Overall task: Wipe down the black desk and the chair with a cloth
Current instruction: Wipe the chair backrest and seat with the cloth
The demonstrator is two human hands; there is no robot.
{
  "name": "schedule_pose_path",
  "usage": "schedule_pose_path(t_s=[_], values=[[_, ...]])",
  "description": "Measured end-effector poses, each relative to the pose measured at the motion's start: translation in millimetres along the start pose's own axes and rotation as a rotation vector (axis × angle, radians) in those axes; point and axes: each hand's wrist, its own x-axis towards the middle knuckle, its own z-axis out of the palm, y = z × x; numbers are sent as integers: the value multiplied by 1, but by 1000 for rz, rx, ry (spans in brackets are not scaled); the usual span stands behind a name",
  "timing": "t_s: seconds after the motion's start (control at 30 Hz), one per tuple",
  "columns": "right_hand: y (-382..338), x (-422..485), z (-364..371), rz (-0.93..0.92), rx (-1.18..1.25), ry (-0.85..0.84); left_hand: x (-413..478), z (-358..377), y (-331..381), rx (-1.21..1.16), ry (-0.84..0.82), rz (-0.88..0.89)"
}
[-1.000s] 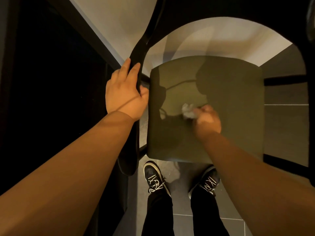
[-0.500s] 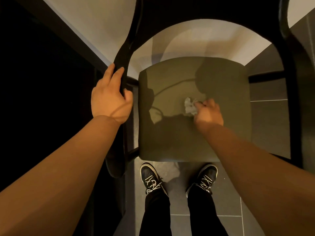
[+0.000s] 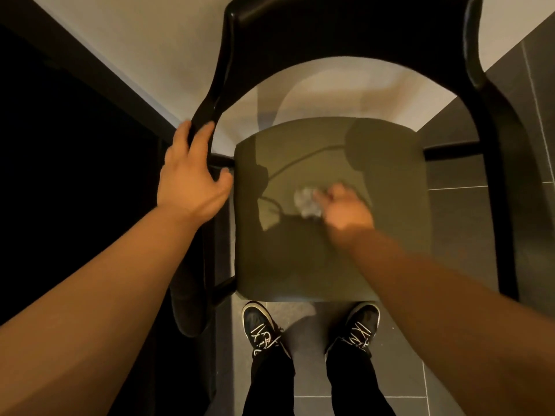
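Observation:
I look straight down on a chair with an olive-green seat and a black curved frame. My right hand, blurred by motion, holds a small crumpled white cloth against the middle of the seat. My left hand grips the chair's left black armrest, fingers over its top edge and thumb toward the seat. The black desk fills the dark left side of the view.
My two black shoes stand on grey floor tiles just in front of the seat. A pale wall runs behind the chair. The chair's right armrest closes off the right side.
My right hand with the cloth has shifted slightly across the seat's middle and is now motion-blurred. The view has drifted, so the chair sits more centred. My left hand stays on the armrest.

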Motion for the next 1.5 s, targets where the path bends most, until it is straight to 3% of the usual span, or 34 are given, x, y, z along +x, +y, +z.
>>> schedule_pose_path(t_s=[0.1,0.2,0.33,0.43,0.5,0.6,0.67,0.77,0.87,1.0,1.1,1.17,1.23,1.3,1.5], values=[[12,59,-21,129,29,159,27,4,5,142,-10,68],[8,77,-10,127,19,128,36,13,5,317,-25,78],[-20,31,19,-165,0,-7,27,18,9,481,35,127],[-12,10,22,-331,-27,-82,22,28,30,619,-16,160],[-4,24,11,-321,-28,-27,17,43,44,570,-106,170],[11,72,-19,-92,-13,201,14,81,47,411,-285,98],[15,105,-32,-23,-85,231,16,112,39,306,-319,58],[14,128,-23,-38,-94,227,21,161,29,171,-284,-20],[13,105,10,-150,-91,280,15,198,28,220,-148,-65],[24,51,31,-364,-61,241,11,209,24,264,-52,-23],[27,64,21,-445,-100,256,11,210,23,269,-32,-28],[21,98,3,-320,-102,352,10,212,22,267,-19,-25],[16,140,-11,-73,-29,453,10,214,21,273,-27,-26],[4,162,-14,6,5,438,11,213,21,267,-28,-30],[-20,107,8,-368,-27,159,12,210,23,257,-48,-25]])
